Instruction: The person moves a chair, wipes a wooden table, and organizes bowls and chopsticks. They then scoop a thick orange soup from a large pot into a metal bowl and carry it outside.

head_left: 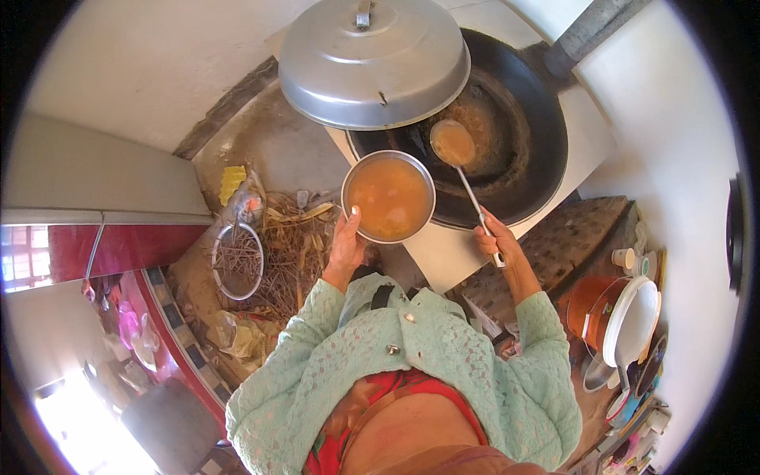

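Note:
My left hand (347, 241) grips the near left rim of a round metal bowl (431, 207), its thumb over the edge. Orange-brown liquid (389, 198) fills most of the bowl. Wrapped round the handle of a metal ladle (470, 190) is my right hand (500, 239). The ladle's cup, full of similar liquid, is over the large black wok (542, 134), to the right of the bowl. Brownish residue marks the wok's bottom. A big domed silver lid (372, 71) covers the wok's far left part.
White tiles (443, 253) surround the wok. Twigs (297, 257) lie on the floor at left, beside a basin (257, 281) of more sticks. A rough wooden board (570, 237) and an orange-brown bucket (590, 309) stand at right. A red cabinet (142, 249) is at far left.

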Tool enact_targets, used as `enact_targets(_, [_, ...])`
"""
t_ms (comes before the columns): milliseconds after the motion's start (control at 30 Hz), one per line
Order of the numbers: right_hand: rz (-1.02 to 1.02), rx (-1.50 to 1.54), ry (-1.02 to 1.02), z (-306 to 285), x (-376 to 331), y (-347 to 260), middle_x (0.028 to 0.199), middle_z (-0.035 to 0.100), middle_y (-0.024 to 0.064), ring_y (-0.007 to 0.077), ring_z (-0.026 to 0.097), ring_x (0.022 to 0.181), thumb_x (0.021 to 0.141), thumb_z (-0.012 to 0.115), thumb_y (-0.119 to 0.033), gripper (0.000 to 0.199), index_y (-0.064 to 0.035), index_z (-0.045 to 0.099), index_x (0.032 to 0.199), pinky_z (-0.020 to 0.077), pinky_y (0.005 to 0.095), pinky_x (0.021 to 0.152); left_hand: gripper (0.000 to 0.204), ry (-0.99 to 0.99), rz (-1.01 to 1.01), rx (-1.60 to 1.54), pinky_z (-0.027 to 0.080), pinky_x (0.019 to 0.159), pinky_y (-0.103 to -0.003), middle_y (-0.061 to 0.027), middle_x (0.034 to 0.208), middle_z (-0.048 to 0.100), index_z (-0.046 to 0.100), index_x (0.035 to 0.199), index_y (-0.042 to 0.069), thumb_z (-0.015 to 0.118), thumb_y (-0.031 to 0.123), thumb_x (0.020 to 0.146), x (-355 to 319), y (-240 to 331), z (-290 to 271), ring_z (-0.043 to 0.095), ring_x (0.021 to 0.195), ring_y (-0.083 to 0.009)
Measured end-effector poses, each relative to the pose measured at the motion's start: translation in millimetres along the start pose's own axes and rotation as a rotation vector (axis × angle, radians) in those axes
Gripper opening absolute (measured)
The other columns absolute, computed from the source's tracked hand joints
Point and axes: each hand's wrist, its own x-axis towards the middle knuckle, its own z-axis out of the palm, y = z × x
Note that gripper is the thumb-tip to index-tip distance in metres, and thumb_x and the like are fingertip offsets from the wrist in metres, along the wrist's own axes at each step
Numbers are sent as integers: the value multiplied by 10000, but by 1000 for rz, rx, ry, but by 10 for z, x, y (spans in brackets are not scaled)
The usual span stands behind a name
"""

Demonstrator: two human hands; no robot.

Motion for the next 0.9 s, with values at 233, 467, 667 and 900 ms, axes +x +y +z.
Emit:
enact_targets(233, [-59,112,-39,-36,-324,122,777,492,124,76,334,468,954,427,-138,395,-176,384,1345,294,189,343,477,-56,-31,42,450,911,-359,-72,1261,499,390,1293,38,514,310,921,59,-116,76,509,1123,-190])
enact_targets(467, [-77,247,-32,6,-556,135,780,495,139,92,350,475,958,423,-138,417,-185,355,1367,320,209,357,457,-77,-92,8,438,927,-330,-59,1262,490,386,1299,59,520,277,921,97,-156,240,486,1144,-166])
enact_targets(667, [-123,224,-11,15,-659,167,788,499,132,96,365,477,967,405,-159,406,-164,343,1368,321,212,341,451,-119,-117,27,471,881,-317,-36,1225,521,404,1283,73,537,290,912,134,-204,267,528,1091,-150])
enact_targets(900, [-116,313,-50,101,-782,210,778,474,101,76,358,478,971,393,-167,427,-148,299,1386,317,191,333,432,-122,-113,15,490,845,-301,-28,1178,547,419,1260,73,540,294,909,180,-245,302,551,1049,-139])
